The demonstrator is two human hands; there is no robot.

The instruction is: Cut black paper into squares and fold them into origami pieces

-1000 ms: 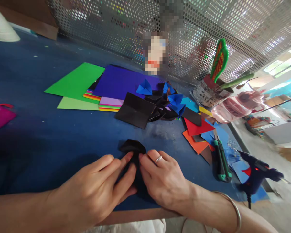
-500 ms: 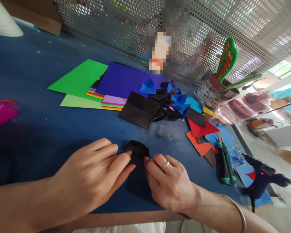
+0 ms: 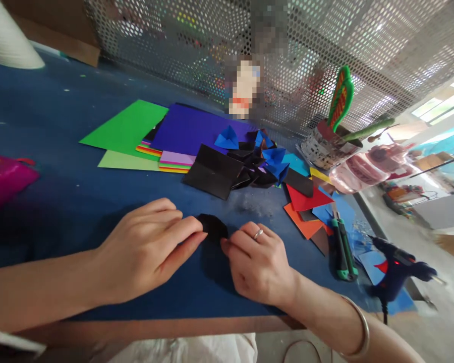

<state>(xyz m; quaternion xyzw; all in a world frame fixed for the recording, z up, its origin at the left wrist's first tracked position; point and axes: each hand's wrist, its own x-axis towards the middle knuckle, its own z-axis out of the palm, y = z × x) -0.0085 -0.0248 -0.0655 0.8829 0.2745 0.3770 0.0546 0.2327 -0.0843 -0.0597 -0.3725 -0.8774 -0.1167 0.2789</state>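
A small folded piece of black paper (image 3: 214, 227) is held just above the blue tabletop, between my two hands. The thumb and forefinger of my left hand (image 3: 147, 247) pinch its left side. My right hand (image 3: 259, 264), with a ring on one finger, has its fingers closed on the right edge. Its lower part blends into the dark shadow below. Beyond my hands lies a creased black paper square (image 3: 213, 171). Beside that sits a cluster of folded black and blue paper pieces (image 3: 274, 164).
Coloured paper sheets (image 3: 126, 128) are stacked at the back left. To the right are red paper scraps (image 3: 308, 196), a green utility knife (image 3: 344, 247) and a glue gun (image 3: 397, 267) with its light on. A pink bottle (image 3: 363, 169) lies by a decorated pot (image 3: 323, 143). A magenta pouch (image 3: 9, 181) is at left.
The black paper has turned in my fingers, so it shows a flatter face. My right hand has shifted slightly up and left, and the whole view has tilted a little.
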